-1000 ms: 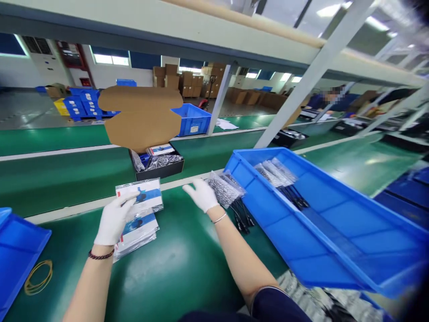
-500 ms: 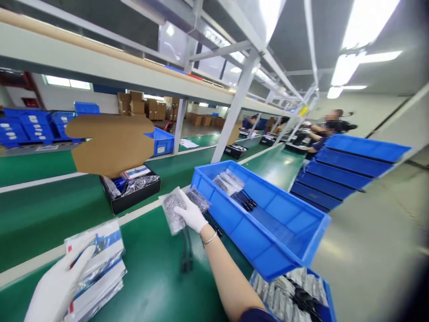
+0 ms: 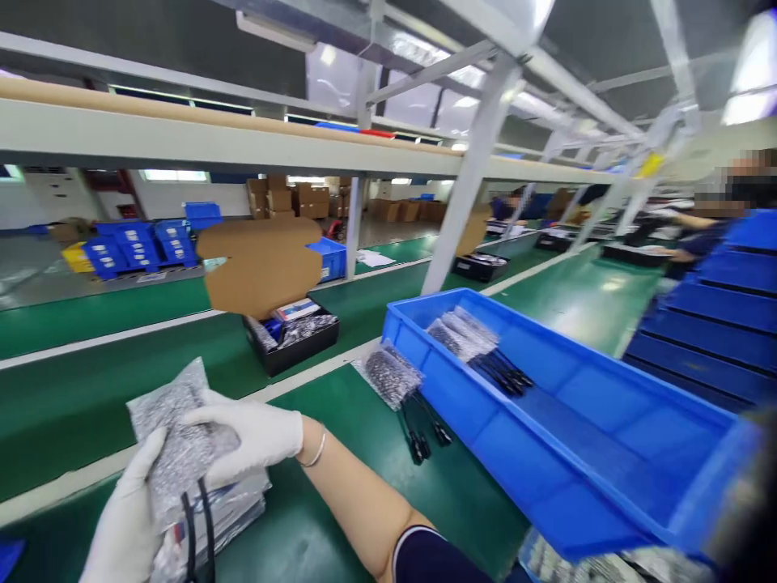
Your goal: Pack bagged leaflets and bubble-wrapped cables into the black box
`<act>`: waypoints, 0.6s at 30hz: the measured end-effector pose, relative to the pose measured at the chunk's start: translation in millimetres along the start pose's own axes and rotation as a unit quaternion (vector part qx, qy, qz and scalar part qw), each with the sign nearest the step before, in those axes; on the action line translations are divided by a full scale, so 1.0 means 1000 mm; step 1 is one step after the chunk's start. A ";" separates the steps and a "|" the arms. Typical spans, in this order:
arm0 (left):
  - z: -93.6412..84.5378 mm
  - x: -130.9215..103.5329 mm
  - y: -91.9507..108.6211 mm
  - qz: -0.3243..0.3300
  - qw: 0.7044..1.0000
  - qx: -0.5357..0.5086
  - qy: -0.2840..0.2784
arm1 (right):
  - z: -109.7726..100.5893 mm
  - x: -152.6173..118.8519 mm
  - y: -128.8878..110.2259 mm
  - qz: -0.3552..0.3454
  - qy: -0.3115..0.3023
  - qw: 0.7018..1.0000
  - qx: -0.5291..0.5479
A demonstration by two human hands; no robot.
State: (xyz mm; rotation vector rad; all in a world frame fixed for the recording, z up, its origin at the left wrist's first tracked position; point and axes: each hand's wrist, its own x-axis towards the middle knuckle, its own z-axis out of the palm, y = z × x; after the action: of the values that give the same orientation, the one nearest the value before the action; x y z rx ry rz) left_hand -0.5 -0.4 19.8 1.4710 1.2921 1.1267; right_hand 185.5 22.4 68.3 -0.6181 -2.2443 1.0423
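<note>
Your right hand (image 3: 255,437) has its grip clamped on a bubble-wrap pouch (image 3: 176,441), held over the near left of the worktop (image 3: 303,522), with two black cables (image 3: 208,526) trailing from its near end. Your left hand (image 3: 127,522) touches the pouch's left edge; I cannot tell whether that grip is closed. Below sits a plastic-sleeved stack (image 3: 239,514). More pouches (image 3: 392,376) lie right, just beside the blue bin (image 3: 461,409); an open black box (image 3: 303,348) stands farther off.
</note>
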 end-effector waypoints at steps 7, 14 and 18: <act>0.002 0.000 -0.012 -0.062 0.985 -0.142 0.073 | 0.022 0.016 0.034 0.137 0.189 0.971 0.047; 0.007 0.001 -0.009 -0.059 0.979 -0.196 0.020 | 0.024 0.019 0.047 0.166 0.216 0.957 0.099; 0.006 -0.002 -0.009 -0.063 0.979 -0.192 0.012 | 0.024 0.019 0.045 0.192 0.218 0.952 0.102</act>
State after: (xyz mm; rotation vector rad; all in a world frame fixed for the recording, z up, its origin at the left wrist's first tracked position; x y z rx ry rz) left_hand 3.6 -1.4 9.7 1.0795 1.0922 1.2305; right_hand 163.2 47.8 26.2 -1.1017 -1.6453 1.1664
